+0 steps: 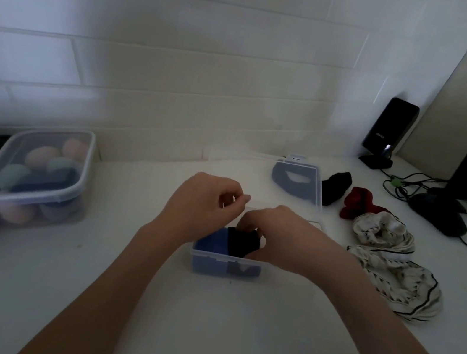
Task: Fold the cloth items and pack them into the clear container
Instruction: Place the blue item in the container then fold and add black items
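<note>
White surface's dim, but my right hand [273, 235] is tucking a black cloth [242, 241] beside the blue one [213, 240] in the clear container [225, 261], left hand [205, 203] loosely curled and empty, so next I'd grab the red cloth [357, 203].

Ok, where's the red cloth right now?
In the head view, the red cloth lies on the counter right of the clear container, between a black cloth and the white patterned cloth.

Clear plastic container [225, 260]; matt, seemingly smooth white countertop [199, 327].
</note>
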### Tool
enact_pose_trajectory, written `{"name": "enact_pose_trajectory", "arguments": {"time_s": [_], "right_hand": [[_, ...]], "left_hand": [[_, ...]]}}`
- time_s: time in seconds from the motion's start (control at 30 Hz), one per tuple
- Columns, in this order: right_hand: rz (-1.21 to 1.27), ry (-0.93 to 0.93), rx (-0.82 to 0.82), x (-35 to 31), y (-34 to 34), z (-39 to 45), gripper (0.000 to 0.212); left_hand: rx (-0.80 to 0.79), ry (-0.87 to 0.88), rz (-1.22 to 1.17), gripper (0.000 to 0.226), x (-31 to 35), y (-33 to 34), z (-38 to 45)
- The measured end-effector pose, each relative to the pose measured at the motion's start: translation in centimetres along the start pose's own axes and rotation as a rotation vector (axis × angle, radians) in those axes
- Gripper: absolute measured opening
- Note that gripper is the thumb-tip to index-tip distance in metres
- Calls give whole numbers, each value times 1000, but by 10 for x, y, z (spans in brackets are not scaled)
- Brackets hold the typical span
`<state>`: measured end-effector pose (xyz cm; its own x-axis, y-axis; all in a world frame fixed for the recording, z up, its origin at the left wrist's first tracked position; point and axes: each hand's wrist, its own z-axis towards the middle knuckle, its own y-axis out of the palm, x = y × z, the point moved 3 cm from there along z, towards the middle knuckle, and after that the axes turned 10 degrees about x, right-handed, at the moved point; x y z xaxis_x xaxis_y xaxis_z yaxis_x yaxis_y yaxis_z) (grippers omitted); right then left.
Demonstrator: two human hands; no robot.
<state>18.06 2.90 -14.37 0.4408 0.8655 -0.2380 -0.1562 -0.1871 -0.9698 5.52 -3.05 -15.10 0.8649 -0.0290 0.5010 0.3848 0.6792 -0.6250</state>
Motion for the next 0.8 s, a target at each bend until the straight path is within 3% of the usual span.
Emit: {"name": "enact_pose_trajectory", "arguments": {"time_s": [0.17, 0.27, 0.33, 0.4, 0.47, 0.53, 0.6, 0.67, 0.73, 0.8], "right_hand": [[-28, -28, -25, 7, -2, 1, 37], [248, 12, 9, 19, -28, 0, 26], [410, 127, 334, 45, -59, 0, 13], [420, 296, 747, 84, -82, -5, 23], [333, 452, 935, 118, -80, -6, 23], [232, 488, 829, 139, -61, 6, 23], [180, 424, 576, 149, -33, 20, 47], [139, 400, 390, 152, -12, 30, 57], [126, 395, 358, 152, 0, 33, 47], [134, 390, 445, 151, 5, 33, 27]], "left_hand": [[7, -4, -1, 25, 0, -1, 0], [11, 7, 10, 32, 1, -4, 0], [18, 22, 27, 33, 2, -5, 0], [26, 31, 37, 34, 3, -5, 0], [22, 43, 48, 34, 5, -6, -1], [9, 58, 62, 34, 8, -5, -1], [-5, 62, 56, 33, 9, -5, -1], [-4, 60, 44, 33, 9, -5, -2], [1, 58, 42, 32, 9, -5, -2], [1, 55, 37, 32, 9, -5, -2]]}}
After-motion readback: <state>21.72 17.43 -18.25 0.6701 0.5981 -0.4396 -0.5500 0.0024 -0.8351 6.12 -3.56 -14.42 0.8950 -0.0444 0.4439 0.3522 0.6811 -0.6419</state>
